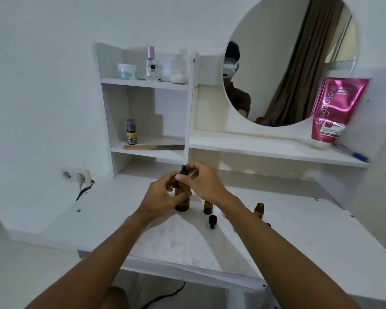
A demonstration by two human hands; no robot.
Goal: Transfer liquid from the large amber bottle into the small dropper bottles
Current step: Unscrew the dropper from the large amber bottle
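Observation:
The large amber bottle (182,202) stands on the white vanity top (187,239). My left hand (163,192) grips its body. My right hand (202,181) pinches the black dropper cap (183,170) at the bottle's neck. Just right of it stands a small amber dropper bottle (207,207) with no cap, and a black dropper cap (212,221) lies in front of that. A second small amber bottle (259,210) stands further right, partly behind my right forearm.
Shelves (147,150) at the back hold a comb, a small yellow-labelled bottle (131,131), jars and a clear perfume bottle. A round mirror (290,61) and a pink tube (334,110) stand at the back right. A wall socket (78,175) with a plug is on the left.

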